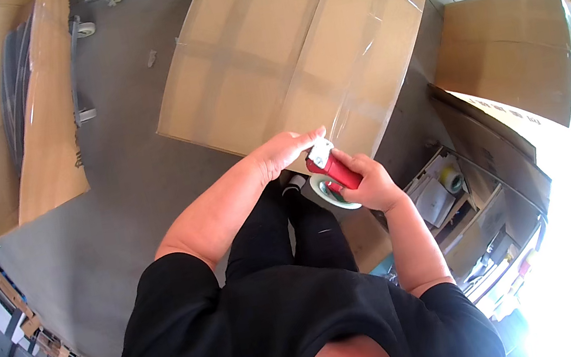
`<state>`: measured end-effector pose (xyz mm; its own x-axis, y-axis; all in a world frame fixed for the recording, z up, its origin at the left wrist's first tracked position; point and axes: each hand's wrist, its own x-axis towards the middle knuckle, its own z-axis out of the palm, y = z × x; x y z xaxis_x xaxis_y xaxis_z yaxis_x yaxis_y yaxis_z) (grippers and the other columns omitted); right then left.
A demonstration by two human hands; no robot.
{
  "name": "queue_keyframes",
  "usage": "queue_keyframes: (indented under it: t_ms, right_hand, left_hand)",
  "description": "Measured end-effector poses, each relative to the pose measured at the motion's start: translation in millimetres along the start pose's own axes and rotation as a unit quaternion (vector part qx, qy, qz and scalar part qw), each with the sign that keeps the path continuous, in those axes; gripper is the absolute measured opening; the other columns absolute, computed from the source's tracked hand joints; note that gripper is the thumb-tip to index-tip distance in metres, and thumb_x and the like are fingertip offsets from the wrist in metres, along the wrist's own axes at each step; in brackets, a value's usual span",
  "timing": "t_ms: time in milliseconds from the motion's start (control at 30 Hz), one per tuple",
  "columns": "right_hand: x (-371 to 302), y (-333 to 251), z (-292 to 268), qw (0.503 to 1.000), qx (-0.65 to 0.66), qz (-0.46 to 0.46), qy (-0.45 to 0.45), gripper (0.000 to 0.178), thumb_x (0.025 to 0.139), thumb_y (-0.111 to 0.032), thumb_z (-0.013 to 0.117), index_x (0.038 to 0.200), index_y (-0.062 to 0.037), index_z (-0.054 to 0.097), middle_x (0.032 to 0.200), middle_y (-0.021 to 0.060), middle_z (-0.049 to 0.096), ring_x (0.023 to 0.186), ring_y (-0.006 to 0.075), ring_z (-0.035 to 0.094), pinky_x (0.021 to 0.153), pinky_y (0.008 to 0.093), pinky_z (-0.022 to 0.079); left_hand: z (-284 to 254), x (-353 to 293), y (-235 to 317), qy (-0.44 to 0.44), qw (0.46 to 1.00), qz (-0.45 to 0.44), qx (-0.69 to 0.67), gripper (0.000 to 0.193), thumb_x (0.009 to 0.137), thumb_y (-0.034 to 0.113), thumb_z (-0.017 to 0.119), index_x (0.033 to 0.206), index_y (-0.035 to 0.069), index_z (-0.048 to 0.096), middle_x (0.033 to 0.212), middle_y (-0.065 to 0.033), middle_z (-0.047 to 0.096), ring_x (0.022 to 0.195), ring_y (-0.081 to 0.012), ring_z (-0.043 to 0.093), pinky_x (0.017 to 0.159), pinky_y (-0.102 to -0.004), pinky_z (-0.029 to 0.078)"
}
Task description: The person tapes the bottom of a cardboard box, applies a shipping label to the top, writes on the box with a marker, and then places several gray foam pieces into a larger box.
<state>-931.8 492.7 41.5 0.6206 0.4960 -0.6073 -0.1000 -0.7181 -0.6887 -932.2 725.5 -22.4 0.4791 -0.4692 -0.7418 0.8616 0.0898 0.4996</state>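
My right hand [370, 184] is wrapped round the red handle of a tape dispenser [341, 172] in front of my body. Below the handle shows its pale, round tape roll [326, 198], partly covered by my fingers. My left hand [285, 152] is closed at the dispenser's whitish metal head, a finger or thumb lying along its top. Its other fingers are hidden, and any tape end between them is too small to make out. Just beyond both hands lies a large flat cardboard box [266, 54], with strips of clear tape across its top.
On the left stands an open cardboard carton [46, 127] with dark sheets inside, beside a wheeled frame [80, 69]. Brown cardboard panels [505, 54] lean at the right. Nearer, an open-topped crate [451, 189] holds a yellowish roll and other items. Grey floor [121, 130] runs between.
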Motion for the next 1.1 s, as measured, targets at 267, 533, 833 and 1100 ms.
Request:
queue_keyframes:
  t_ms: [267,533,833,1100]
  right_hand:
    - [-14,6,35,0.988,-0.148,-0.049,0.000,0.069,0.069,-0.015,0.068,0.135,-0.0288,0.056,0.098,0.0086,0.060,0.094,0.0293,0.062,0.082,0.0376,0.051]
    - [-27,7,67,0.948,-0.295,0.058,-0.100,0.069,0.076,-0.026,0.067,0.141,-0.0357,0.047,0.103,0.0114,0.057,0.099,0.0303,0.061,0.084,0.0411,0.051]
    - [-18,59,89,0.903,-0.389,0.118,-0.136,0.074,0.074,-0.026,0.070,0.143,-0.0364,0.044,0.106,0.0117,0.055,0.100,0.0295,0.061,0.085,0.0417,0.052]
    - [-1,60,98,0.914,-0.378,0.112,-0.095,0.074,0.072,-0.023,0.070,0.141,-0.0349,0.047,0.102,0.0112,0.054,0.095,0.0301,0.061,0.081,0.0417,0.052]
  left_hand:
    - [4,7,-103,0.103,0.969,0.027,-0.223,0.030,0.094,0.027,0.064,0.092,-0.002,0.070,0.093,-0.0083,0.070,0.089,-0.0154,0.061,0.083,-0.0304,0.045]
    - [-143,-49,-123,0.404,0.857,0.036,0.317,0.034,0.084,0.032,0.067,0.071,0.001,0.066,0.063,-0.0134,0.062,0.059,-0.0192,0.057,0.058,-0.0372,0.045]
    - [-333,-114,-125,0.542,0.740,-0.046,0.396,0.043,0.091,0.051,0.052,0.084,0.016,0.075,0.105,-0.0030,0.068,0.109,-0.0270,0.059,0.112,-0.0529,0.023]
    - [-353,-64,-126,0.506,0.768,-0.153,0.363,0.050,0.090,0.057,0.053,0.122,0.021,0.065,0.135,-0.0068,0.056,0.128,-0.0275,0.049,0.113,-0.0540,0.022]
